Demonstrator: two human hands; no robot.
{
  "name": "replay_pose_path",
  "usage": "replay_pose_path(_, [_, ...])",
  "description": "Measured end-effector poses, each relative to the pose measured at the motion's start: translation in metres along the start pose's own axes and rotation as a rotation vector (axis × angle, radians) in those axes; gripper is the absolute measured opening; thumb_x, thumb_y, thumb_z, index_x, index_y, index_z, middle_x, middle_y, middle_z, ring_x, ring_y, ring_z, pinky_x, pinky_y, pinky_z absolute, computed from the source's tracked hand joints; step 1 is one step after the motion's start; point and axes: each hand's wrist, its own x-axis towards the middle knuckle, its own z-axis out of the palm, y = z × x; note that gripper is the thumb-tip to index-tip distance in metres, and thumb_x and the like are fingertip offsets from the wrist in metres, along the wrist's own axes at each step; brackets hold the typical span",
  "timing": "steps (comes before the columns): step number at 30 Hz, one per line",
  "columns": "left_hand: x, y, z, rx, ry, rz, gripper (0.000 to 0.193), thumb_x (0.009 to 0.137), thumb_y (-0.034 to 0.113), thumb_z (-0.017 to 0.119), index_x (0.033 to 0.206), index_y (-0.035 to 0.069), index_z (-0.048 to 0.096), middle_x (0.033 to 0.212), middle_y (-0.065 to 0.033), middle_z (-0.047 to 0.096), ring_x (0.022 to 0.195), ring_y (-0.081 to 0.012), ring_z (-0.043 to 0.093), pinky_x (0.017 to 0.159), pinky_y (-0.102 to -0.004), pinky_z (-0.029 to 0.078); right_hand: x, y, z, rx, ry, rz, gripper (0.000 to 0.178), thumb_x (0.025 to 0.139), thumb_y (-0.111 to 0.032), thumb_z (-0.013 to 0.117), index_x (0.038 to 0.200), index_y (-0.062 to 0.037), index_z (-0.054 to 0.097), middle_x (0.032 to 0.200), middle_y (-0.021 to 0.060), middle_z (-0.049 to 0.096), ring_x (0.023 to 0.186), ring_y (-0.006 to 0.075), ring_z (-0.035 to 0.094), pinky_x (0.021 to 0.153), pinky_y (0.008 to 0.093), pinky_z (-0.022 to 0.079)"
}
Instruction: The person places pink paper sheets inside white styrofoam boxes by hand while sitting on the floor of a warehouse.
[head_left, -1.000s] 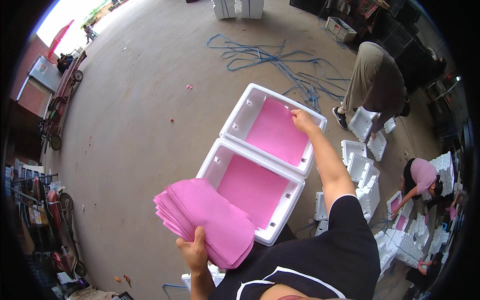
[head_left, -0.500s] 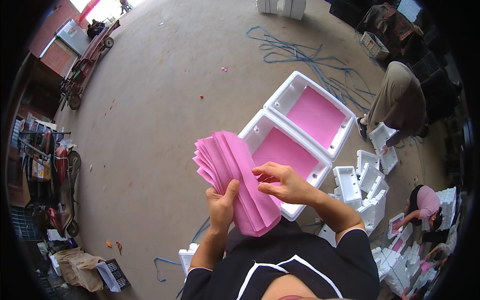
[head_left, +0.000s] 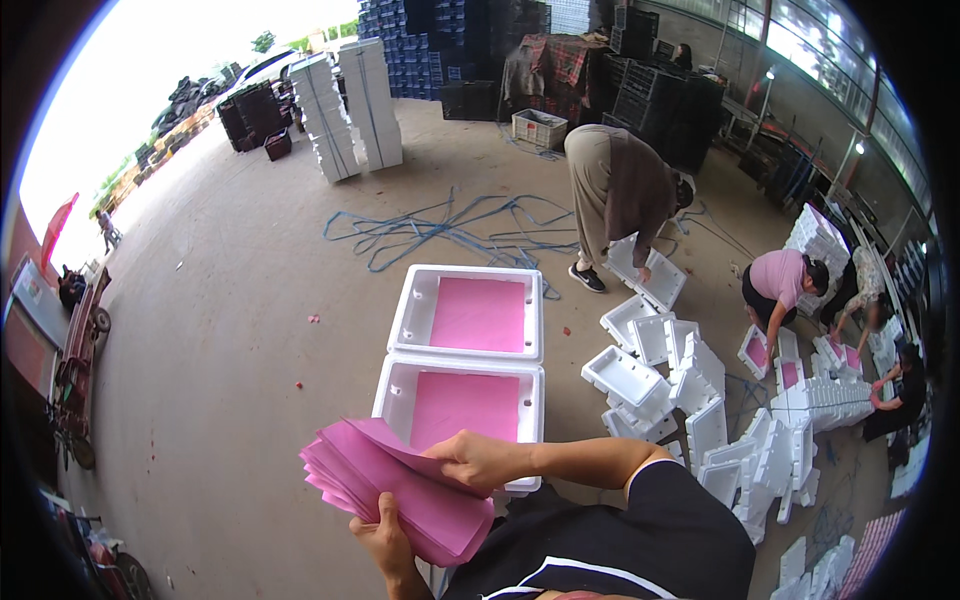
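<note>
A thick, folded stack of pink sheets (head_left: 365, 480) is gripped in my left hand (head_left: 385, 540), its thumb pressed on top and the layers fanned at the far left end. My right hand (head_left: 482, 460) pinches the edge of the uppermost sheet and lifts it slightly off the rest; the fingertips are partly hidden by it. Just beyond the stack is a white foam box (head_left: 397, 395) with a pink sheet (head_left: 465, 405) lying flat on its bottom. Touching its far side, a second white foam box (head_left: 412, 305) is lined with another pink sheet (head_left: 478, 315).
Blue strapping (head_left: 450, 225) lies tangled on the floor beyond the boxes. To the right, white foam boxes (head_left: 625, 375) are heaped. A bending person (head_left: 625, 180) handles boxes there, and several co-workers (head_left: 780, 285) crouch farther right. Tall strapped foam stacks (head_left: 372, 105) stand at the back.
The view has swung right and up, showing more of the background. My right hand, earlier held over the stack with curled fingers, now has the top sheet pinched and raised.
</note>
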Motion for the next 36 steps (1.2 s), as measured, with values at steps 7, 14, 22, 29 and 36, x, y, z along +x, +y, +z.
replay_pose_path(7, [0.004, -0.015, -0.042, 0.249, -0.039, -0.192, 0.037, 0.088, 0.023, 0.062, 0.108, -0.007, 0.056, 0.095, -0.0129, 0.062, 0.078, -0.0187, 0.059, 0.071, -0.0316, 0.050, -0.075, 0.052, -0.019, 0.085, 0.322, -0.215, 0.034, 0.092, -0.004, 0.042, 0.123, 0.0030, 0.053, 0.102, 0.0112, 0.066, 0.090, 0.0137, 0.059, 0.081, 0.0263, 0.046])
replay_pose_path(14, [0.014, 0.002, -0.029, 0.587, -0.004, -0.136, 0.043, 0.083, 0.023, 0.067, 0.112, -0.007, 0.056, 0.100, -0.0149, 0.061, 0.085, -0.0231, 0.059, 0.076, -0.0357, 0.049, -0.133, 0.064, -0.007, 0.111, 0.443, -0.244, 0.031, 0.094, -0.011, 0.048, 0.120, 0.0034, 0.055, 0.094, 0.0151, 0.065, 0.082, 0.0188, 0.058, 0.076, 0.0320, 0.044])
replay_pose_path(22, [0.012, 0.006, -0.017, 0.440, -0.013, -0.024, 0.040, 0.085, 0.023, 0.065, 0.111, -0.007, 0.056, 0.099, -0.0144, 0.061, 0.084, -0.0224, 0.059, 0.076, -0.0347, 0.050, -0.155, 0.067, -0.010, 0.105, 0.532, -0.130, 0.028, 0.094, -0.013, 0.048, 0.117, 0.0026, 0.056, 0.088, 0.0159, 0.064, 0.079, 0.0199, 0.058, 0.074, 0.0336, 0.044])
replay_pose_path(29, [0.014, 0.006, -0.009, 0.398, -0.072, -0.008, 0.037, 0.088, 0.024, 0.061, 0.108, -0.007, 0.057, 0.096, -0.0132, 0.062, 0.080, -0.0203, 0.060, 0.072, -0.0326, 0.050, -0.151, 0.071, -0.018, 0.055, 0.508, -0.158, 0.028, 0.094, -0.012, 0.047, 0.117, 0.0022, 0.056, 0.083, 0.0141, 0.063, 0.074, 0.0182, 0.058, 0.069, 0.0319, 0.044])
replay_pose_path(36, [0.020, 0.014, -0.019, 0.263, -0.051, -0.012, 0.035, 0.091, 0.025, 0.057, 0.106, -0.008, 0.057, 0.092, -0.0121, 0.063, 0.076, -0.0182, 0.061, 0.069, -0.0304, 0.051, -0.154, 0.036, -0.032, 0.161, 0.441, 0.184, 0.033, 0.092, -0.008, 0.046, 0.122, 0.0013, 0.056, 0.082, 0.0127, 0.065, 0.076, 0.0151, 0.062, 0.069, 0.0281, 0.047])
